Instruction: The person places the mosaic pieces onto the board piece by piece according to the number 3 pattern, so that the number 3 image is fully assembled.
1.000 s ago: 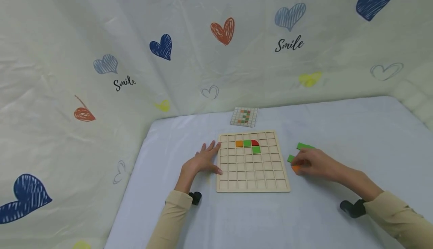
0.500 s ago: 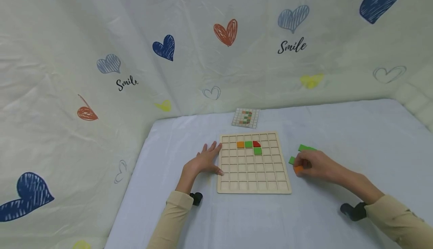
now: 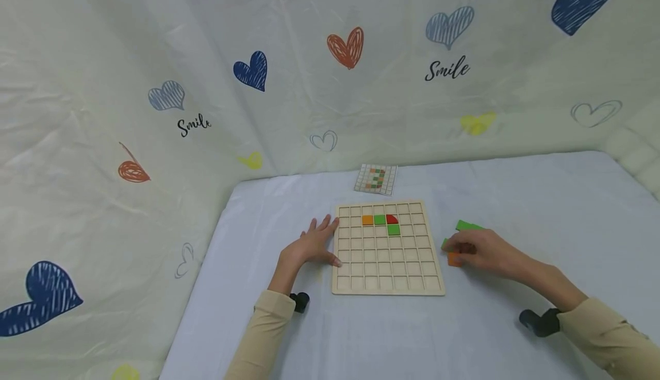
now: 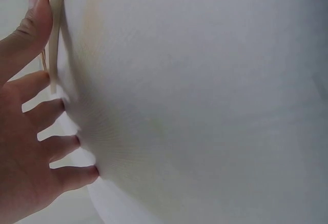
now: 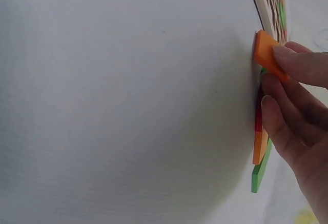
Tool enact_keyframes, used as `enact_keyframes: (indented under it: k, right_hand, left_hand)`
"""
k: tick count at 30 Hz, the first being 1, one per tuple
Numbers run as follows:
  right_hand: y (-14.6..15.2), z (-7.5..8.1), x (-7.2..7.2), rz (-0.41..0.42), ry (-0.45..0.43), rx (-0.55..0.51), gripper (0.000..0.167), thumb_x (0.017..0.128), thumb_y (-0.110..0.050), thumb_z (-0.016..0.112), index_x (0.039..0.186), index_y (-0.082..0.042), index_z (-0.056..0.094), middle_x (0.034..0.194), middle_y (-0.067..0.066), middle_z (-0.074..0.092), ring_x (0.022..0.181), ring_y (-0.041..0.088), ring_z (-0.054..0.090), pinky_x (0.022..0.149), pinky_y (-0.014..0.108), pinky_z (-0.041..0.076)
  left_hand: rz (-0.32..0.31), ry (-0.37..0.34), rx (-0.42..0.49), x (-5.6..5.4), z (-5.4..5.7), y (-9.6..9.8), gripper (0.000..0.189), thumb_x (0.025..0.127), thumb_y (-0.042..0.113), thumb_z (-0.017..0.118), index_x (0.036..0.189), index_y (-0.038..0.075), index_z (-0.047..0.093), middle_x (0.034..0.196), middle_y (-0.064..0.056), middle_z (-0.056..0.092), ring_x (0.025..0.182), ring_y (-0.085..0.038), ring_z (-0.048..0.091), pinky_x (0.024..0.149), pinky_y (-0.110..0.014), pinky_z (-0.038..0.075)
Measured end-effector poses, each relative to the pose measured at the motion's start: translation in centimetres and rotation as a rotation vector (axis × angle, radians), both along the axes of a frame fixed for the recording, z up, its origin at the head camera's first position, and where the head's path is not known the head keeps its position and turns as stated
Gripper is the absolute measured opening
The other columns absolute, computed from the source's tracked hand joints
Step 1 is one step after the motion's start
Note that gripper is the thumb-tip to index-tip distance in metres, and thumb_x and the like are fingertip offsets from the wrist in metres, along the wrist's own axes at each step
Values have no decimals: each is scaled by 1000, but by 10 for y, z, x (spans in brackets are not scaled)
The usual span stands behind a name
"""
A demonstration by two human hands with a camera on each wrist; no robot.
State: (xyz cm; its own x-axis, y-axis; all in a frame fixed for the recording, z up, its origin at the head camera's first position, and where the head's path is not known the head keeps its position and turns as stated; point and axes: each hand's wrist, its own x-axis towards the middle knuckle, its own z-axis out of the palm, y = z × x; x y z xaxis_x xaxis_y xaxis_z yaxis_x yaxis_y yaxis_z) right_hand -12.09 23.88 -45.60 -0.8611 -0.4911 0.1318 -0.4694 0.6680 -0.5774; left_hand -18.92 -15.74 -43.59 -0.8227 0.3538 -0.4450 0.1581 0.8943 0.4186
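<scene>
A square wooden grid board [image 3: 388, 294] lies flat on the table. In its upper cells sit an orange tile [image 3: 368, 220], a green tile [image 3: 380, 219] and a red rounded tile [image 3: 392, 219], with another green tile [image 3: 394, 230] below the red one. My left hand [image 3: 304, 249] rests at the board's left edge, fingers spread and thumb at the rim. To the right of the board, my right hand [image 3: 482, 251] pinches an orange square tile [image 5: 266, 55], seen tilted in the right wrist view. Under those fingers lie a red tile [image 5: 258, 112], an orange tile [image 5: 260, 147] and a green tile [image 5: 260, 172].
Behind the board lies a small printed card [image 3: 376, 179] with a coloured grid pattern. More green [image 3: 467, 226] shows beyond the right hand. A white cloth covers the table [image 3: 392, 340], and a heart-patterned sheet [image 3: 289, 19] hangs at its back and left.
The orange tile at my right fingertips has turned slightly, while that hand stays by the loose tiles. My left hand holds its place at the board. The head view has shifted a little.
</scene>
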Motion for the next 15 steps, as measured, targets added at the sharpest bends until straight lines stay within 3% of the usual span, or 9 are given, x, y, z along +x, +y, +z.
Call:
enact_keyframes:
  k: [8, 15]
  right_hand:
    - [0, 0, 0, 5, 35, -26, 23, 80, 0, 84, 98, -15, 78, 98, -3, 78, 88, 2, 66, 72, 23, 57]
    - [-2, 4, 1, -39, -63, -28, 20, 83, -4, 83, 101, -11, 78, 98, -5, 76, 86, 2, 66, 74, 23, 58]
  left_hand:
    - [0, -4, 8, 1, 2, 1, 111, 80, 30, 90, 166, 15, 21, 174, -9, 8, 160, -41, -2, 126, -65, 11]
    - [-3, -22, -23, 2, 5, 2, 109, 83, 29, 87, 167, 17, 17, 174, -8, 4, 160, -39, -4, 127, -62, 8]
